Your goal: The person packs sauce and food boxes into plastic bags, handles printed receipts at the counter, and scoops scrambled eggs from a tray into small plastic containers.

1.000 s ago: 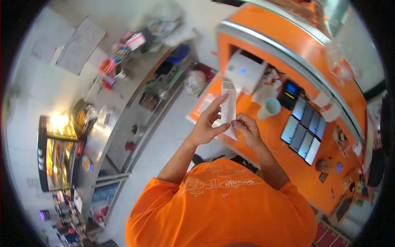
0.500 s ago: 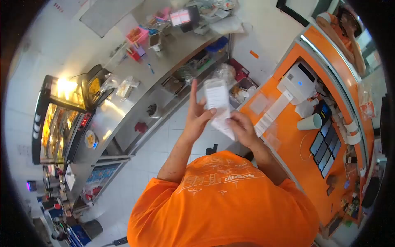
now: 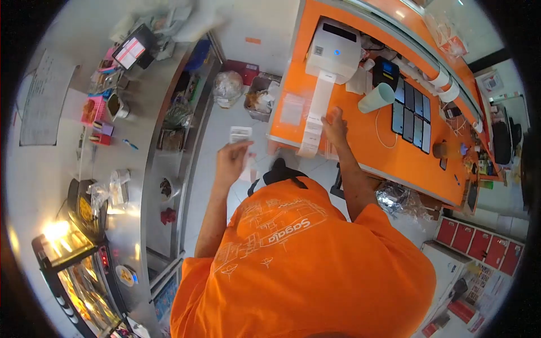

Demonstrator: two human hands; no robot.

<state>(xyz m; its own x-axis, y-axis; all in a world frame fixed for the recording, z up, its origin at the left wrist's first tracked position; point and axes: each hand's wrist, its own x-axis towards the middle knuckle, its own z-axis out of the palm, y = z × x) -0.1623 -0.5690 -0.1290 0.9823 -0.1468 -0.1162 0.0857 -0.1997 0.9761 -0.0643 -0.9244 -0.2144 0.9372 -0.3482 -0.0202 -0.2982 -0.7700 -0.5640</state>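
My left hand (image 3: 230, 162) is closed on a printed paper slip (image 3: 241, 133), held above the floor left of the orange counter. The slip's top shows above my fingers and a pale lower part hangs behind them. My right hand (image 3: 335, 128) is over the counter with its fingers apart and slightly bent, beside the right edge of a long printed paper strip (image 3: 319, 107); whether it touches the strip is hard to tell. That strip runs out of a white label printer (image 3: 332, 50) and hangs over the counter's front edge.
On the orange counter (image 3: 360, 152) are a pale green cup (image 3: 376, 98), a black card terminal (image 3: 385, 72) and rows of phones (image 3: 414, 112). A steel worktable (image 3: 135, 163) with a lit food warmer (image 3: 79, 276) stands left. A waste bin (image 3: 260, 107) sits on the floor between.
My view has turned right towards the counter. My right hand has let go of the paper slip and moved over to the printed strip; my left hand keeps the slip.
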